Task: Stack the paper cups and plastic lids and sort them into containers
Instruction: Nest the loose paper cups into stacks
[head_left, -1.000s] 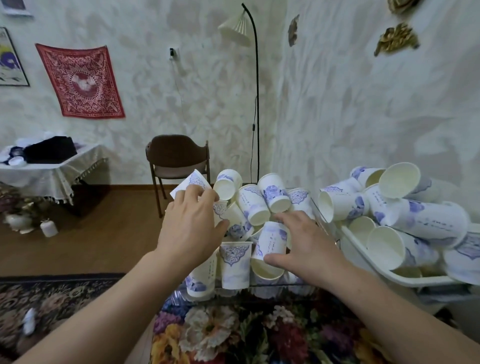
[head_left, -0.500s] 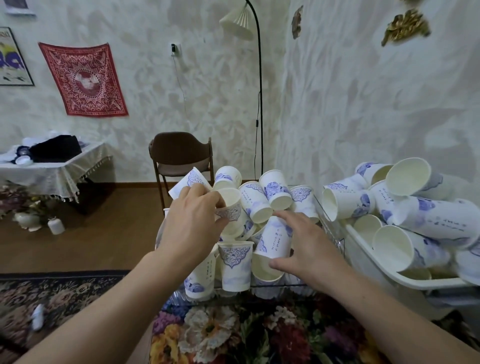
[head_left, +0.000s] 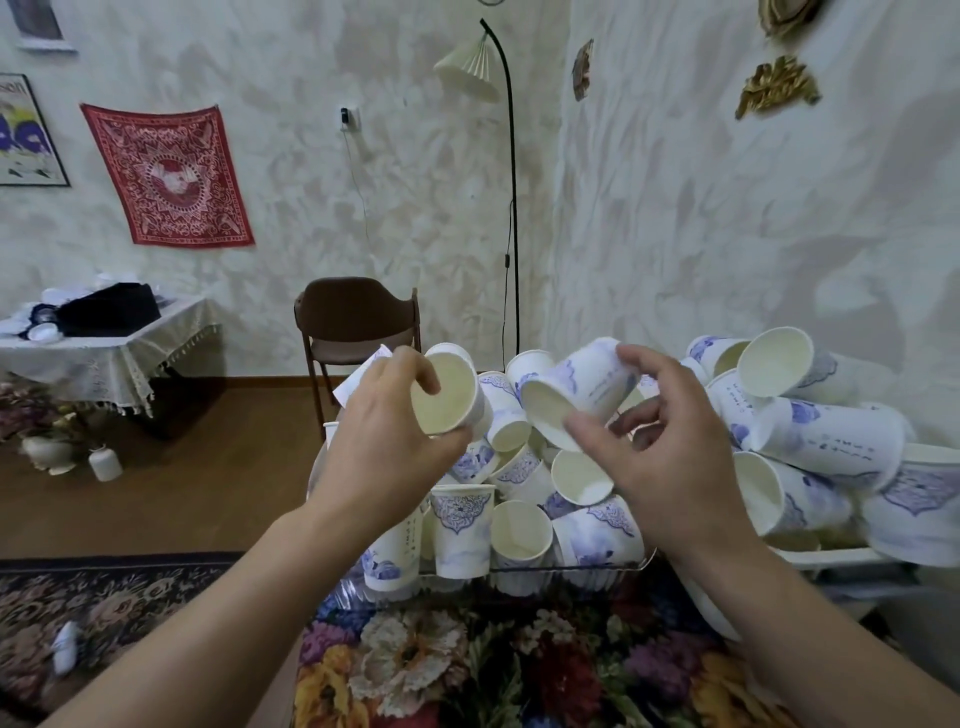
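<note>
Each hand grips one paper cup.

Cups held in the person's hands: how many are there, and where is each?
2: one cup in the left hand, one cup in the right hand; nested cups could be hidden.

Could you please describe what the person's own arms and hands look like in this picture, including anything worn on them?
Both forearms are bare from the frame's lower edge to the wrists: no sleeves show. The left hand and the right hand wear no gloves, and no rings, watch, bracelets or markings are visible. The fingernails look short and unpainted.
</note>
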